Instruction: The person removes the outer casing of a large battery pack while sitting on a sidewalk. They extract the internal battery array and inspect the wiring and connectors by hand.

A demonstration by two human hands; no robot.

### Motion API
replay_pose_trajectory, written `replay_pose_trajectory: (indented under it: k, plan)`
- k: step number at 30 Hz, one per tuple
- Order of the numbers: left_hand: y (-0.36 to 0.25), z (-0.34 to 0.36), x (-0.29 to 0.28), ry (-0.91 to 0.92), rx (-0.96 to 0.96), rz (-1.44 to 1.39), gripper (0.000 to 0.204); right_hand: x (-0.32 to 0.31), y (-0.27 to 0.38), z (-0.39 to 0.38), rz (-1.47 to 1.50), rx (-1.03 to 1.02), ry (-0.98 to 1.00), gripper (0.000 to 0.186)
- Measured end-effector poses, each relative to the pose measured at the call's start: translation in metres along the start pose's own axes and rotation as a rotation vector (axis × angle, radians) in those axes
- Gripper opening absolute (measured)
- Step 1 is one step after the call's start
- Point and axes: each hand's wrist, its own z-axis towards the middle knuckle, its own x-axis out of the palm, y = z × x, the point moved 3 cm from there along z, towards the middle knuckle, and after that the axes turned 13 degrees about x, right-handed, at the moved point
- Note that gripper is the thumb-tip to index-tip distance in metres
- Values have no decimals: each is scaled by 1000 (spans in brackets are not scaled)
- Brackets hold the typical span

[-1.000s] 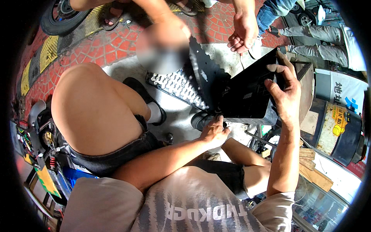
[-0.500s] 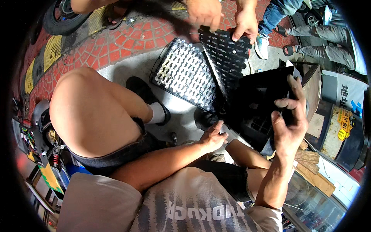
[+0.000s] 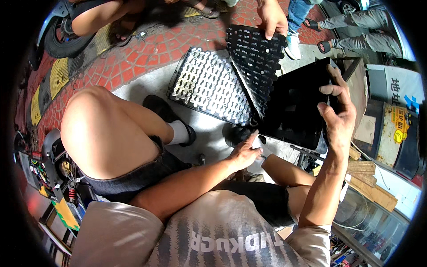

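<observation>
**Two bare hands at one black case, one battery pack just beyond**

The right hand (image 3: 339,113) holds the single black case (image 3: 289,104) by its right wall, fingers bent over the rim and thumb set apart from them. The left hand (image 3: 243,153) is at the case's near left corner, index finger extended; whether it grips or only touches, I cannot tell. The case is a deep, smooth-walled box, tilted between the two hands, its interior dark.

Beyond the left hand, one battery pack (image 3: 207,84) lies on pale, smooth ground (image 3: 133,86): a flat slab with a scalloped edge and many rows of silvery metal tabs, too many to count surely. One black sheet (image 3: 255,55), studded with slots and scalloped along its edge, slants up from the pack's right side. One co-worker's hand (image 3: 272,20), ahead of both hands, pinches its top.

Two dark shoes (image 3: 160,111) flank the ground near the left hand. Several rough wooden boards (image 3: 362,173) are stacked nearer than the right hand. One ribbed rubber tyre (image 3: 66,46) stands far ahead and left of the left hand.
</observation>
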Motion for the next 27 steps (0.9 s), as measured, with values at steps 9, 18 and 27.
replay_pose_trajectory:
  k: [9,18,27]
  plan:
    - [-2,4,-36,11,-60,377,46,12,3,-8,-18,-23,-40,33]
    - [3,-14,-83,146,-335,999,43,8,-7,-20,-1,-12,-79,34]
    - [-25,-12,-66,185,-238,890,59,3,-7,-42,-21,-22,-152,33]
